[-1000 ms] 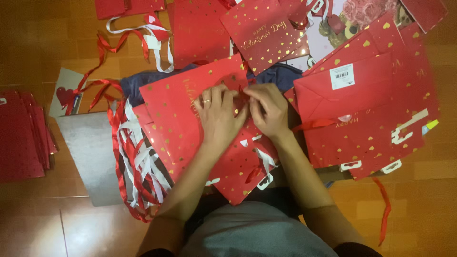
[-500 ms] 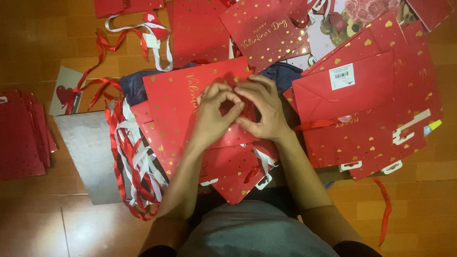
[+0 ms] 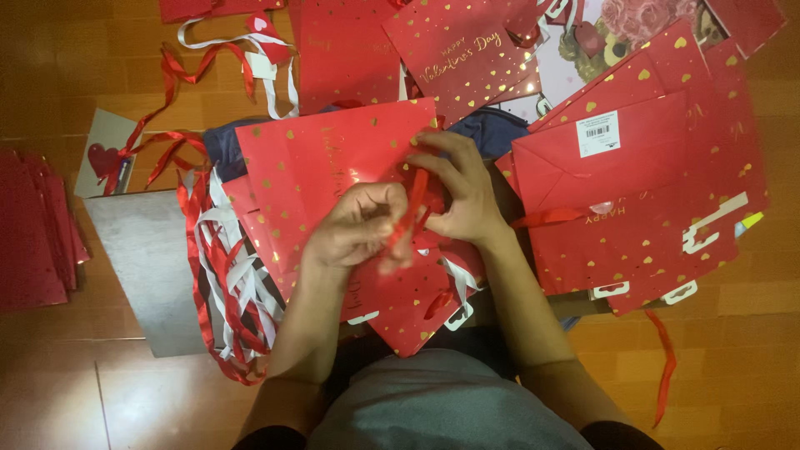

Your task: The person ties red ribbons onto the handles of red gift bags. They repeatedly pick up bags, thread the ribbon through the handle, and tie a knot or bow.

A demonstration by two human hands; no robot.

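Head view, centre frame: left hand and right hand both pinch a red ribbon over the red gift bag (flat, gold-hearted); hard tugging could tear the paper.

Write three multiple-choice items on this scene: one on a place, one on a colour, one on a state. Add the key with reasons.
1. Where does the pile of loose ribbons lie?
A. to the left of the left hand
B. on the stack of bags at the right
C. on the person's grey shirt

2. What colour are the small hearts on the red paper bag under the hands?
A. blue
B. gold
C. black

3. What is the left hand doing?
A. lying flat and open on the floor
B. pinching a red ribbon with the right hand
C. holding scissors

Key: 1 A, the pile lies left of the forearm. 2 B, they glint gold. 3 B, both hands' fingers close on the strip.
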